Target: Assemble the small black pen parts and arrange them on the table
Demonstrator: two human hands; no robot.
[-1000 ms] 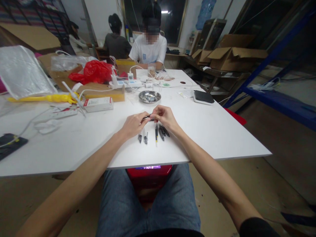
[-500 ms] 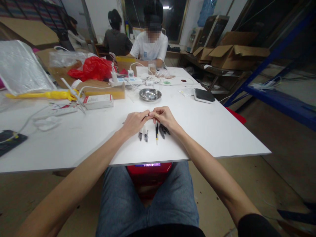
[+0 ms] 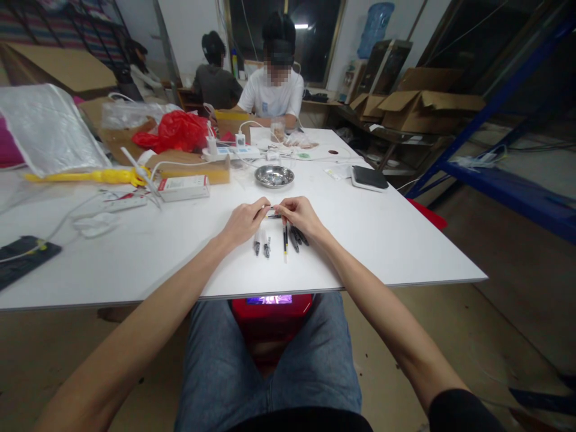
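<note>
My left hand and my right hand face each other just over the white table, fingertips pinched and almost touching. Between them shows a thin dark pen part, partly covered by the fingers; its exact kind is too small to tell. Below my left hand lie clear pen pieces with dark ends. Dark ink refills with yellow bands lie side by side in the middle. Several black pen barrels rest beside my right wrist, some partly hidden by it.
Beyond my hands stands a shiny metal bowl. A white box, a power strip and a red plastic bag are at the left back. A black-topped device lies right. A person in white sits opposite.
My fingertips have drawn slightly apart, and the thin dark part now shows between them. The pen pieces on the table lie as before. The view has tilted a little.
</note>
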